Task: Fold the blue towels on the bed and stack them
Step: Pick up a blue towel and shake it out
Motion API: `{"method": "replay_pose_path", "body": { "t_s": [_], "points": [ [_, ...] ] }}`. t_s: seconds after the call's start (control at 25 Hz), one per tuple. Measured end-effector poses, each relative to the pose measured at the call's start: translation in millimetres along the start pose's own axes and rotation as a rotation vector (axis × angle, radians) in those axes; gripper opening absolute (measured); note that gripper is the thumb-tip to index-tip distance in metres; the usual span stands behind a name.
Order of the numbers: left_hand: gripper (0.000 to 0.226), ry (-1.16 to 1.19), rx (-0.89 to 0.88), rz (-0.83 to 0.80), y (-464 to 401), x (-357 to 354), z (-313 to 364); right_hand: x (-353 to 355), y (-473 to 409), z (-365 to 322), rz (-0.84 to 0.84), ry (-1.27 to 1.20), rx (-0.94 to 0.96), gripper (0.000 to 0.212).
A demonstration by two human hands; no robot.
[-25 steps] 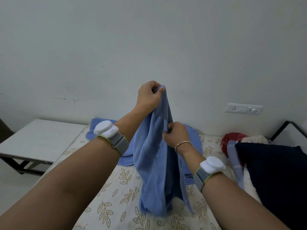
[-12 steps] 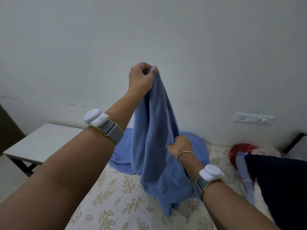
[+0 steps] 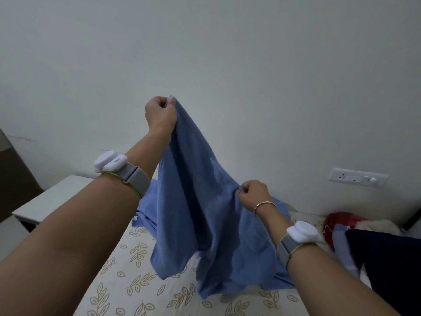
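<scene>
A blue towel (image 3: 196, 201) hangs in the air over the bed (image 3: 127, 281), its lower edge draping onto the leaf-patterned sheet. My left hand (image 3: 160, 115) grips one top corner, raised high against the wall. My right hand (image 3: 252, 195) pinches the towel's upper edge lower down and to the right, so that edge slopes between my hands. A second blue towel (image 3: 145, 208) lies spread flat on the bed behind the hanging one, mostly hidden by it.
A low white table (image 3: 52, 199) stands left of the bed. A dark blue pillow (image 3: 391, 263) and a red cloth (image 3: 341, 221) lie at the right. A wall socket plate (image 3: 357, 177) sits on the white wall behind the bed.
My left hand has lifted the towel corner higher. My right hand slid right along the upper edge, away from the left, spreading the towel wider.
</scene>
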State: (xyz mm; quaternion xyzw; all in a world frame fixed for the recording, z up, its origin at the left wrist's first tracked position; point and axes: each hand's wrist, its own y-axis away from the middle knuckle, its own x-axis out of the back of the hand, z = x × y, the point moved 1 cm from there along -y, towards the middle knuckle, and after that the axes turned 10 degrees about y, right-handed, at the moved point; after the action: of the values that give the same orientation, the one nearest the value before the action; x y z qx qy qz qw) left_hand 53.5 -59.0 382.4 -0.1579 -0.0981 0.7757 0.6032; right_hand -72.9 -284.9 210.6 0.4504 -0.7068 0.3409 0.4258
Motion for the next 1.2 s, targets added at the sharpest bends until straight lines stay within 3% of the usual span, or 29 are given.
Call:
{"method": "replay_pose_path", "body": {
  "t_s": [0.08, 0.2, 0.28, 0.4, 0.68, 0.8, 0.92, 1.2],
  "points": [
    [0.017, -0.059, -0.045, -0.139, 4, -2, 6, -23, 3, -4, -0.172, 0.05, 0.108, 0.013],
    [0.019, -0.073, -0.046, -0.427, 15, -4, 12, -51, 12, -14, -0.331, -0.003, 0.185, 0.021],
    [0.021, -0.053, 0.015, -0.577, 20, 3, 11, -57, 16, -27, -0.209, -0.039, 0.209, 0.012],
    [0.021, -0.002, 0.082, -0.673, 23, 20, 9, -51, 14, -40, 0.087, -0.094, 0.198, 0.013],
    [0.021, 0.148, 0.164, -0.932, 31, 63, 28, -30, 30, -93, -0.052, -0.331, 0.442, 0.031],
    [0.023, 0.208, 0.244, -1.061, 40, 79, 34, -17, 24, -108, -0.14, -0.603, 0.589, 0.041],
    [0.023, 0.265, 0.292, -1.084, 48, 97, 33, -7, 37, -134, -0.335, -0.757, 0.587, 0.024],
    [0.019, 0.293, 0.273, -0.885, 44, 115, 23, -27, 53, -143, 0.045, -0.712, 0.466, 0.006]
  ]
}}
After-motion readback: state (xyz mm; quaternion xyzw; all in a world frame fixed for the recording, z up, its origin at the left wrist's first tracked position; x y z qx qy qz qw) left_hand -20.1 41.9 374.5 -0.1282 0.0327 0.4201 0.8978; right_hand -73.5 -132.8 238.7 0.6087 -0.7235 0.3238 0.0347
